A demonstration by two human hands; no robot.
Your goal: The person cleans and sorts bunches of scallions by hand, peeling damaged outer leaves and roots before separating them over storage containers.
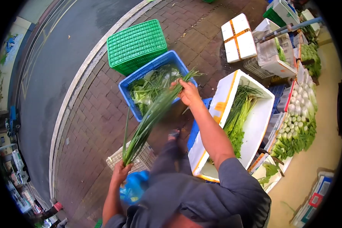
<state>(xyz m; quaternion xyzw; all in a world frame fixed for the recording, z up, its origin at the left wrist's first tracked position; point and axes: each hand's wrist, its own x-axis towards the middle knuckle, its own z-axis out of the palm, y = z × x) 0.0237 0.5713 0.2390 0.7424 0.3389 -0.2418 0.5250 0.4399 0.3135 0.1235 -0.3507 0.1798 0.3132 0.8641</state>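
A long bunch of green stalks (151,114) is stretched between my hands. My left hand (121,171) is closed round its lower end, above a pale woven basket (143,159) and a blue plastic bag (136,186). Near the other end, my right hand (187,92) grips the thin leafy tips, over the right edge of a blue crate (125,92). Loose greens and clear plastic (142,95) lie in that crate. To the right, a white foam box (256,125) holds leafy stalks (241,121), with my right forearm reaching across its edge.
A green crate (136,43) stands beyond the blue one. A taped white foam box (238,38) is at the upper right. Stacked white-stemmed vegetables (298,110) line the right side. A curb (78,78) and road (45,76) run along the left.
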